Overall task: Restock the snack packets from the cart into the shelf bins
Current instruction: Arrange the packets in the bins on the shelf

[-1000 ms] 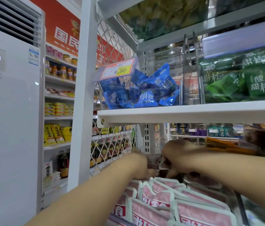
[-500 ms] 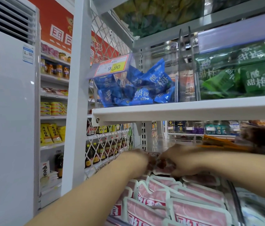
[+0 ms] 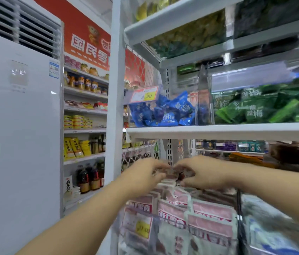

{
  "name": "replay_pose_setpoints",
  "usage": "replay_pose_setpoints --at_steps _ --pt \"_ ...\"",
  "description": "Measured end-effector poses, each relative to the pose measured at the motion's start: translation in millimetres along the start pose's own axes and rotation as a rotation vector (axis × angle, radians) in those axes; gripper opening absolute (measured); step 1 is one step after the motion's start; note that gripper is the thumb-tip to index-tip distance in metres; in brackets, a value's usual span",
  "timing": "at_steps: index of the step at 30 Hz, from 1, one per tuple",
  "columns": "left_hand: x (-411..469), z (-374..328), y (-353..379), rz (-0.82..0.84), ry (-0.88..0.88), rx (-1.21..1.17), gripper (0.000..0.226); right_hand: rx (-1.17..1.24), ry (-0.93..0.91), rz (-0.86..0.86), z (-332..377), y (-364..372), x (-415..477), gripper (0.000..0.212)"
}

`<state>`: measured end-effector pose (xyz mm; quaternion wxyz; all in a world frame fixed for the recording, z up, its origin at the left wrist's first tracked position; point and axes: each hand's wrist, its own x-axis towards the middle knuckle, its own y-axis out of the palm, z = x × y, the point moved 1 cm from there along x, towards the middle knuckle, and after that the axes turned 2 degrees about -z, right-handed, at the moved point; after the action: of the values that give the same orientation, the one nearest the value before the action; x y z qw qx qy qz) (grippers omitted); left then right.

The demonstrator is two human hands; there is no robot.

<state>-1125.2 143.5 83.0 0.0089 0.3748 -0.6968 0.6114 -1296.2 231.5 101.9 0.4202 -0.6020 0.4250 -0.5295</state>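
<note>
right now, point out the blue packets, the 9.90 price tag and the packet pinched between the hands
blue packets (image 3: 169, 112), head view, front of a middle packet in the bin
price tag (image 3: 144, 96), head view, middle of the card
pinched packet (image 3: 174, 172), head view, the dark part that shows

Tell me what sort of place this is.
Most likely a grocery or snack shop: a yellow price tag on a bin of blue snack packets, and shelves at left carrying jars and bottles.
</note>
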Motion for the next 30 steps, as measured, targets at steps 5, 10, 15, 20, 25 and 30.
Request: replay_pose_setpoints --at_steps 5,10,15,20,25,30 --pt "-120 -13 -26 -0.092 -0.102 -0.146 0.029 0.179 -0.141 -0.123 81 -11 -47 0.033" --pt "-241 -1 -9 -0.045 -0.258 -0.133 0.027 0.4 -0.268 -0.077 167 38 -107 0.017" --pt "-338 23 28 0.09 -0.428 -0.022 0.027 0.562 -0.295 0.179 228 145 -149 0.021" --pt "-390 57 54 0.266 -0.615 0.19 0.034 0.556 -0.295 0.461 270 239 -156 0.031" --pt "-417 91 75 0.294 -0.769 0.249 0.037 0.531 -0.208 0.56 286 294 -144 0.047" --pt "-420 95 76 -0.057 -0.866 0.153 0.03 0.978 0.139 0.562 318 320 -113 0.026"
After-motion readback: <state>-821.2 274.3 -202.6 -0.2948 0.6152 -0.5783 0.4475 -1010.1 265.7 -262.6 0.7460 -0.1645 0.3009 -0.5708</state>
